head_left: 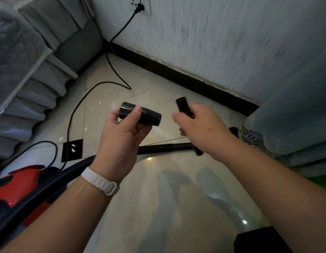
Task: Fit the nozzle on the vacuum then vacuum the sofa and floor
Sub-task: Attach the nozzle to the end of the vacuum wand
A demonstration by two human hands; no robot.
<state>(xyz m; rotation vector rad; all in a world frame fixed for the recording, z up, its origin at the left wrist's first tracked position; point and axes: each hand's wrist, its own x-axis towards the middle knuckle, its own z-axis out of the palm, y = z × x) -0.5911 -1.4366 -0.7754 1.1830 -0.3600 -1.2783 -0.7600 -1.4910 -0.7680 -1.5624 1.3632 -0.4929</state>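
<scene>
Above the floor point(158, 189), left hand point(120, 141) fingers wrap a black tube point(140, 115); right hand point(198, 128) fingers clench a flat nozzle point(183, 105). Fitting is underway; next, align and join them.

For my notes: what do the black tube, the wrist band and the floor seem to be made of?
Black tube: probably hard plastic, glossy, with a highlight at its end. Wrist band: likely matte silicone, ribbed. Floor: polished tile, mirror-like reflections and visible joints.
</scene>
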